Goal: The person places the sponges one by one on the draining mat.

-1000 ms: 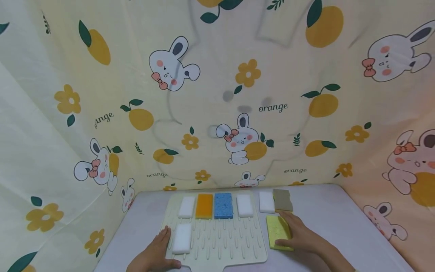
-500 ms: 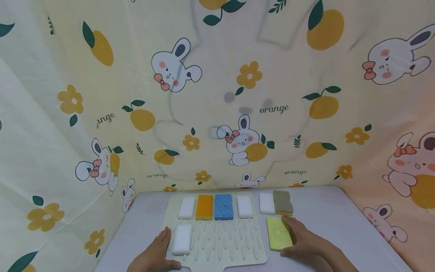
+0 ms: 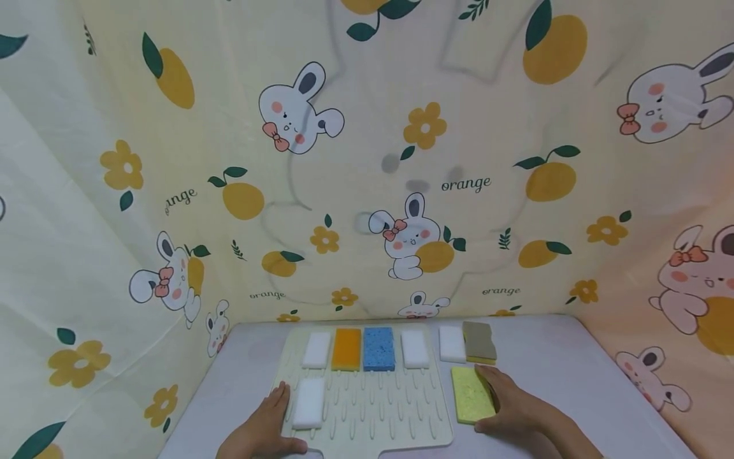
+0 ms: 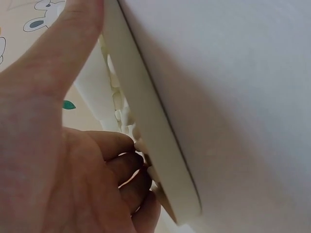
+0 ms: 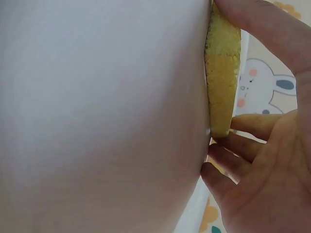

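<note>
Now my right fingers [image 3: 496,377], shifted to three o'clock on yellow sponge [image 3: 471,395], grasp it, unlifted; left fingers [image 3: 276,398] hold board [image 3: 410,440] at eight o'clock.

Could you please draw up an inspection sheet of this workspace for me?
Surface: pale table, with a pegged board lying flat on it.
Job's things: yellow sponge right of the board; along the board's back, a white block, orange block, blue sponge and second white block; front left, a third white block; off the board, a fourth white block and a grey-topped block.
Clutter: nothing seen.
Hands: left hand rests on the board's left edge; right hand holds the yellow sponge.
Cables: nothing seen for certain; faint curved lines show on the backdrop.
Surroundings: that cloth backdrop, printed with rabbits, oranges and flowers.
</note>
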Motion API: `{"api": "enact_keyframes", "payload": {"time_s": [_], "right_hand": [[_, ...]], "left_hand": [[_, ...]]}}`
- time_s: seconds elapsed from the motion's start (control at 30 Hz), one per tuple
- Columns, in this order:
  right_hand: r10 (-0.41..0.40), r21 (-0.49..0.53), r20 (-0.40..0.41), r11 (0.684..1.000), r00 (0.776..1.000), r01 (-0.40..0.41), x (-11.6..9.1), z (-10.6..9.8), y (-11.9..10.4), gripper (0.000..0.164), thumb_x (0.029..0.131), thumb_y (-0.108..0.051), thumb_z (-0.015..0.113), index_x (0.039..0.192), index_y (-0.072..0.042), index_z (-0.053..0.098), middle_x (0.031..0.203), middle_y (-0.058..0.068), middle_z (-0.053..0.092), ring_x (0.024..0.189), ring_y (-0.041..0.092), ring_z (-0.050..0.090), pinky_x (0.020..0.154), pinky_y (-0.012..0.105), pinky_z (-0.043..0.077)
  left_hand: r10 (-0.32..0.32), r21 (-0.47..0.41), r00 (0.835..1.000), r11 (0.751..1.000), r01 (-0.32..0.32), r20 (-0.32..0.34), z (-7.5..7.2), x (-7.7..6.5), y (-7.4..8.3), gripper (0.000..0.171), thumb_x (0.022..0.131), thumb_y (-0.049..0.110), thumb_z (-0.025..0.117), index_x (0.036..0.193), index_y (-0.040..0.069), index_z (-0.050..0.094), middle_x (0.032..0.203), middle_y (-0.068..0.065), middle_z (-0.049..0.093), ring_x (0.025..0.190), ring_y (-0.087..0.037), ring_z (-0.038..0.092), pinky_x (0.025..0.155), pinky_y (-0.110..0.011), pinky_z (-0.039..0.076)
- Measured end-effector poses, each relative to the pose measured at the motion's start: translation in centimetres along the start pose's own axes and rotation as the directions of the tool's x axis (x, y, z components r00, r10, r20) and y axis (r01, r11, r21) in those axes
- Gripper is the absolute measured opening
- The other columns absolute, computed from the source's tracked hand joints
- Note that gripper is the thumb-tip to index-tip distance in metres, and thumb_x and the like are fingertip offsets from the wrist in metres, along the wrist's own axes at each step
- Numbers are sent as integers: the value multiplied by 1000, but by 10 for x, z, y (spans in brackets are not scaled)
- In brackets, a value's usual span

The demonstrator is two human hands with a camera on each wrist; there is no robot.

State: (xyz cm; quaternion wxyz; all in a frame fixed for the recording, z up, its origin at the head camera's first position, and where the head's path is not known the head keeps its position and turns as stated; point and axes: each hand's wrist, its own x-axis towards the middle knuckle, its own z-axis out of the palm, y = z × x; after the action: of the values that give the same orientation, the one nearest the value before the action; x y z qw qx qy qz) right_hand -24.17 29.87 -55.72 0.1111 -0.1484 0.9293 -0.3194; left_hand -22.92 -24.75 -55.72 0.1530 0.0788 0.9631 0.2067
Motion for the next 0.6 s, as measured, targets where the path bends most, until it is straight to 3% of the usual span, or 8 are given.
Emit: {"api": "enact_keyframes", "payload": {"time_s": [0.2, 0.6], "right_hand": [[-40, -30, -20, 999, 999, 40, 2, 2, 0, 124, 76, -48, 97, 162, 10, 30, 163, 39, 31, 150, 64, 27, 115, 80, 31], [-42, -56, -30, 998, 999, 40, -1, -1, -11, 121, 76, -46, 97, 159, 13, 32, 160, 39, 33, 147, 64, 30, 114, 80, 33]], "left_hand": [[-4, 12, 1000, 1000, 4, -10, -2, 0, 0, 133, 69, 59, 97, 162, -11, 32, 170, -34, 27, 156, -54, 29, 126, -67, 27], [3, 8, 1000, 1000, -3, -4, -3, -4, 4, 131, 72, 57, 96, 162, -12, 31, 171, -32, 26, 157, -51, 29, 127, -66, 25]]}}
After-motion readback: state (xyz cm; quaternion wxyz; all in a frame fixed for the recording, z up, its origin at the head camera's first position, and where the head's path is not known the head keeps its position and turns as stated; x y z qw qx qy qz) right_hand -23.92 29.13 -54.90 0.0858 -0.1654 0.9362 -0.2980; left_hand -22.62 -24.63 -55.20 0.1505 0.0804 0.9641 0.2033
